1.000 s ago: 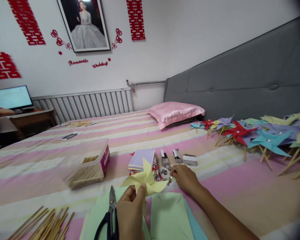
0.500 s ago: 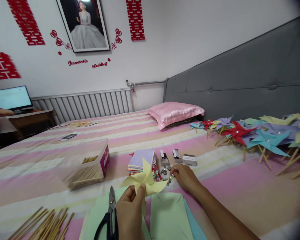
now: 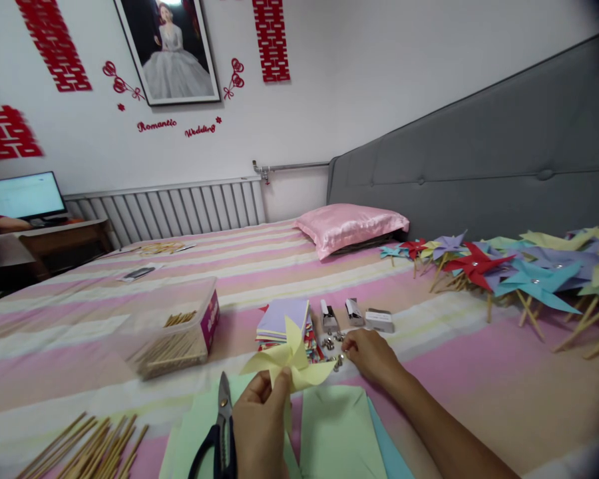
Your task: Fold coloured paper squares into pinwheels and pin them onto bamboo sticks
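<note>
The yellow paper pinwheel (image 3: 294, 358) was in your left hand (image 3: 260, 418), its folded points pinched near the centre between thumb and fingers, likely so the folds would not spring open. Your right hand (image 3: 372, 357) rested low on the bed (image 3: 479, 379), fingertips drawn together beside the loose metal fasteners (image 3: 328, 343); whether they gripped one, you could not tell from this view. Just beyond both hands lay the stacked paper squares (image 3: 282, 318) and the small boxes (image 3: 379, 319), probably kept there for a short reach. Beneath and right of your left hand spread the green sheets (image 3: 340, 432), and the scissors (image 3: 223, 422) lay just to that hand's left, handles toward you. Farther left were the loose sticks (image 3: 97, 444), with the plastic box (image 3: 210, 319) of more sticks beyond them. Well right of your right hand stood the pinwheels on sticks (image 3: 536, 278), seemingly grouped apart to spare their blades
</note>
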A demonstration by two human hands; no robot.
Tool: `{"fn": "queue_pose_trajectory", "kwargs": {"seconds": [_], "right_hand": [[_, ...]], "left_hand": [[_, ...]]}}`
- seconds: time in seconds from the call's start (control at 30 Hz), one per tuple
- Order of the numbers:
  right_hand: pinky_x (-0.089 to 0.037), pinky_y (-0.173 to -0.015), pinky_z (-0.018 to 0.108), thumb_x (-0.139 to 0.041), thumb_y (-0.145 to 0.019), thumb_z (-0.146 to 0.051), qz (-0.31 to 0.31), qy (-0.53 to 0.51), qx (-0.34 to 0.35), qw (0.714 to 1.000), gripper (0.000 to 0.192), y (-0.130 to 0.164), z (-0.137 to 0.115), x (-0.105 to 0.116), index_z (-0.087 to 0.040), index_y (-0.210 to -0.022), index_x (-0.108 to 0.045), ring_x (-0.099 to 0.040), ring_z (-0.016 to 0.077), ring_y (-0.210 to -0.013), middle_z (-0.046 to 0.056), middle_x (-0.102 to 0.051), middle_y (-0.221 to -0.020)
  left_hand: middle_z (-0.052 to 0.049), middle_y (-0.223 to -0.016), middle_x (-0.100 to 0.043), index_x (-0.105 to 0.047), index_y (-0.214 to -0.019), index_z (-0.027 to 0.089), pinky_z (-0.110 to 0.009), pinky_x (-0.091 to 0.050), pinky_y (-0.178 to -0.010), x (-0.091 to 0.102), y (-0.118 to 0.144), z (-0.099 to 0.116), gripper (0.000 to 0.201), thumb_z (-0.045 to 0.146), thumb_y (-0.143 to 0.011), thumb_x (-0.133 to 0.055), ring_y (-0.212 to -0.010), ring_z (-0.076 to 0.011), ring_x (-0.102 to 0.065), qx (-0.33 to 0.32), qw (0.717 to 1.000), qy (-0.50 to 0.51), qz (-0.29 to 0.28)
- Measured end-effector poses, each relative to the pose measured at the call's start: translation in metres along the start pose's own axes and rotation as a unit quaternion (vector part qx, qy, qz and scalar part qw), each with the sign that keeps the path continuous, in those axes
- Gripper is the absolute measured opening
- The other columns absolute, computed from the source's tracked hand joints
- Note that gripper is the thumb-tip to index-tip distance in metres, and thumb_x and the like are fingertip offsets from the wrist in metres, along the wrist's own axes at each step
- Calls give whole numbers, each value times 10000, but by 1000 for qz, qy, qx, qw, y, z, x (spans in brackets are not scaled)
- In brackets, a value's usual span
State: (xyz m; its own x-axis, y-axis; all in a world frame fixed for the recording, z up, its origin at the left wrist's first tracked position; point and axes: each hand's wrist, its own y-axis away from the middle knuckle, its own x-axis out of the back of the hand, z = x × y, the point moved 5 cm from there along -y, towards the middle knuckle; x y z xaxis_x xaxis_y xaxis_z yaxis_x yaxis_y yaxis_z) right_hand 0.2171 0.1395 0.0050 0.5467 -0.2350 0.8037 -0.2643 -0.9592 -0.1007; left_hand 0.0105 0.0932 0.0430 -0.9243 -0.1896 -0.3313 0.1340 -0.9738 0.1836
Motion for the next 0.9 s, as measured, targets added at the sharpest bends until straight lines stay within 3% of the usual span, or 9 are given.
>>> {"fn": "queue_pose_trajectory", "kwargs": {"seconds": [0.17,0.37,0.57,0.67,0.77,0.9], "right_hand": [[-294,-554,235,-517,-612,-47,17,-23,0,1000,212,4,-4,4,-191,-603,-673,-589,191,-732,46,-678,-698],[-378,-556,219,-520,-671,-129,25,-146,81,986,131,4,-24,17,-170,-674,-643,-578,148,-632,24,-651,-659],[-446,-591,220,-494,-757,-238,42,-282,148,947,147,24,-59,46,-155,-811,-603,-572,133,-660,18,-627,-717],[-430,-547,205,-559,-743,-239,-7,-398,172,901,102,43,-78,58,-161,-790,-606,-542,111,-607,1,-609,-693],[-418,-545,186,-575,-744,-178,-62,-383,221,894,57,63,-98,65,-171,-754,-631,-524,90,-584,-16,-611,-670],[-393,-540,181,-587,-738,-119,-81,-293,297,905,107,78,-114,64,-191,-719,-664,-531,88,-589,-23,-634,-660]], "left_hand": [[-2,-572,-667,-640,-709,123,-212,-417,-479,0,0,0,224,246,-536,-709,-472,-132,-579,-2,1000,0,3],[-1,-601,-677,-640,-728,130,-215,-423,-495,0,0,-1,209,248,-567,-701,-511,-142,-598,-1,1000,-3,-6],[-7,-623,-687,-639,-751,143,-216,-433,-514,-1,0,-1,191,249,-598,-682,-579,-157,-617,-4,1000,1,-22],[-8,-608,-681,-644,-744,140,-221,-431,-506,-2,1,0,187,246,-595,-683,-592,-169,-619,-6,1000,4,-26],[-1,-585,-673,-653,-726,135,-219,-429,-511,-1,2,3,190,245,-577,-694,-598,-171,-614,-21,999,-8,-25],[8,-593,-671,-660,-693,140,-221,-443,-570,-1,2,7,139,236,-593,-676,-611,-160,-597,-59,997,-45,-23]]}}
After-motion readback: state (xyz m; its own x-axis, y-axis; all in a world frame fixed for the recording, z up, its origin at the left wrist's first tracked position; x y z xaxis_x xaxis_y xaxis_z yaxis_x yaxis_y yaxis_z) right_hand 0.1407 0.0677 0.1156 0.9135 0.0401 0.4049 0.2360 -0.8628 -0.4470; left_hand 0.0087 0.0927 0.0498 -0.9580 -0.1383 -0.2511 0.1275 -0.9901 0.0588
